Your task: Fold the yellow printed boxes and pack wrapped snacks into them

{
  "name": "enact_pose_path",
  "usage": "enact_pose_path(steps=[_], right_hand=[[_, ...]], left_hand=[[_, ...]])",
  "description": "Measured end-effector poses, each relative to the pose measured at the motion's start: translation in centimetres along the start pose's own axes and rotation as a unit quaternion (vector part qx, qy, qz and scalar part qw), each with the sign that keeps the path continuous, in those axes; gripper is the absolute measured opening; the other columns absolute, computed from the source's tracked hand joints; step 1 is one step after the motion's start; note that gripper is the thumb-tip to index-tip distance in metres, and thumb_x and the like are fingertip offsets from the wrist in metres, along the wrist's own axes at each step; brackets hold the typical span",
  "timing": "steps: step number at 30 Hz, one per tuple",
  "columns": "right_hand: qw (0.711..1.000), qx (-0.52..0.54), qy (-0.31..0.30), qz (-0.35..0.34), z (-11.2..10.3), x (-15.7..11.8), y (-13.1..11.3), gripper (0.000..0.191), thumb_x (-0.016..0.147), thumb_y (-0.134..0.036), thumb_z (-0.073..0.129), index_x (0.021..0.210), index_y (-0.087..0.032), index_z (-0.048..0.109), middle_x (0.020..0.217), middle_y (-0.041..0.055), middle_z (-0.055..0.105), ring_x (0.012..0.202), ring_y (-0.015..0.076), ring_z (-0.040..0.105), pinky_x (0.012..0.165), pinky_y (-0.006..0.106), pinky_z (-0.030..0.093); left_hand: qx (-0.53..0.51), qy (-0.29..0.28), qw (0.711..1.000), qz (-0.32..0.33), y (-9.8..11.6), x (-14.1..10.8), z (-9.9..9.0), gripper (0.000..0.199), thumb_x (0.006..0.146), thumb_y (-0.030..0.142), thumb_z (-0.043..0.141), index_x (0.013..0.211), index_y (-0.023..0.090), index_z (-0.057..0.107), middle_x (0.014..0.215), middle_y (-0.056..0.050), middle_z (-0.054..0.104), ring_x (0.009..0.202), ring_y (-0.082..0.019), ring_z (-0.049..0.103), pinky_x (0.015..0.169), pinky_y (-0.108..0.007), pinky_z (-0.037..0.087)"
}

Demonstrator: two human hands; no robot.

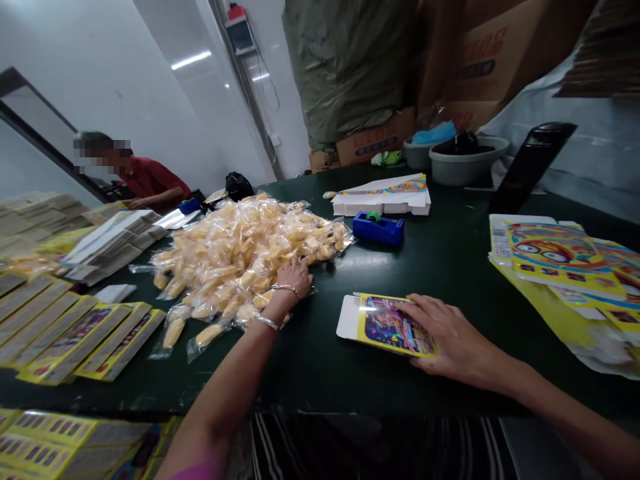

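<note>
One carton (385, 323): small, flat-faced and rectangular, yellow-bordered around a dark, multicoloured picture; it lay at the near part of the table (310, 380), its plain white end flap (349, 317) open toward the left.
Right hand (445, 333): fingers spread over the carton's printed face, thumb at its near edge, gripping it.
Left hand (294, 277): rested on the near right side of the packet pile (240, 233); whether its fingers had closed on a packet, could not tell.
Packets: clear, glossy, crinkled film around pale yellow, rounded oblong pieces, heaped loosely.
Table: dark green, smooth, slightly shiny.
Tape dispenser (377, 229): blue, with a green core, just beside the white carton stack (380, 203).
Printed sheets (560, 253): glossy, at right, with round cartoon eyes on orange and yellow swirls.
Writing: carton lettering too small to read; the large brown box (487, 60) bore red characters and a blue oval mark, not legible.
Person (157, 183): red top, seen at far left beyond the pile.
</note>
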State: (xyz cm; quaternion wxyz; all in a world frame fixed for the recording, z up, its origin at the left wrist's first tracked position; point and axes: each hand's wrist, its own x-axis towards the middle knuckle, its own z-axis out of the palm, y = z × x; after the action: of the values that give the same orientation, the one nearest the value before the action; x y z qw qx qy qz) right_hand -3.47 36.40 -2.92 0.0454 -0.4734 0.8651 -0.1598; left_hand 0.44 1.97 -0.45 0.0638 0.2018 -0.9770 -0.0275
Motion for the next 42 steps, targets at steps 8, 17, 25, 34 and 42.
enact_pose_path(steps=[8,17,25,34,42], right_hand=[[0.999,-0.007,0.052,-0.016,2.4,-1.4,2.8,0.085,0.063,-0.034,0.073,0.142,-0.03,0.042,0.141,0.0169,0.048,0.128,0.0413,0.046,0.095,0.06,0.044],[1.0,-0.014,0.011,0.013,-0.2,-3.2,3.0,0.081,0.068,-0.037,0.072,0.142,-0.021,0.043,0.144,0.0198,0.044,0.131,0.04,0.041,0.101,0.056,0.041],[1.0,-0.002,0.018,0.025,-1.2,-3.9,2.1,0.083,0.068,-0.036,0.073,0.143,-0.025,0.039,0.144,0.0183,0.044,0.132,0.0385,0.041,0.101,0.057,0.039],[0.999,-0.015,0.0,0.032,-1.4,-3.6,1.8,0.081,0.067,-0.035,0.073,0.141,-0.017,0.044,0.146,0.0217,0.04,0.134,0.0393,0.037,0.104,0.055,0.036],[0.999,-0.017,0.008,0.029,-1.1,-3.8,2.0,0.083,0.066,-0.035,0.075,0.141,-0.016,0.045,0.146,0.0226,0.04,0.134,0.0397,0.037,0.103,0.056,0.036]], left_hand=[[0.068,0.0,0.989,0.135,2.0,-6.4,-0.2,0.02,0.092,0.01,0.049,0.1,0.018,0.066,0.126,-0.011,0.059,0.105,-0.024,0.057,0.09,-0.04,0.048],[-0.046,0.055,0.977,0.202,2.9,-8.0,-1.5,0.025,0.093,0.01,0.04,0.085,0.018,0.062,0.1,-0.009,0.063,0.092,-0.02,0.058,0.084,-0.035,0.05],[-0.132,0.003,0.954,0.271,7.1,-9.5,-1.2,0.022,0.088,0.006,0.045,0.076,0.02,0.058,0.094,-0.009,0.065,0.091,-0.023,0.058,0.085,-0.04,0.051],[-0.377,-0.066,0.883,0.27,8.2,-8.6,-1.6,0.034,0.09,0.017,0.05,0.122,0.019,0.043,0.106,-0.007,0.069,0.085,-0.016,0.068,0.074,-0.028,0.056],[-0.343,-0.111,0.914,0.187,6.2,-7.8,-0.3,0.029,0.075,0.021,0.07,0.105,0.024,0.069,0.114,-0.007,0.066,0.107,-0.027,0.06,0.101,-0.047,0.043]])
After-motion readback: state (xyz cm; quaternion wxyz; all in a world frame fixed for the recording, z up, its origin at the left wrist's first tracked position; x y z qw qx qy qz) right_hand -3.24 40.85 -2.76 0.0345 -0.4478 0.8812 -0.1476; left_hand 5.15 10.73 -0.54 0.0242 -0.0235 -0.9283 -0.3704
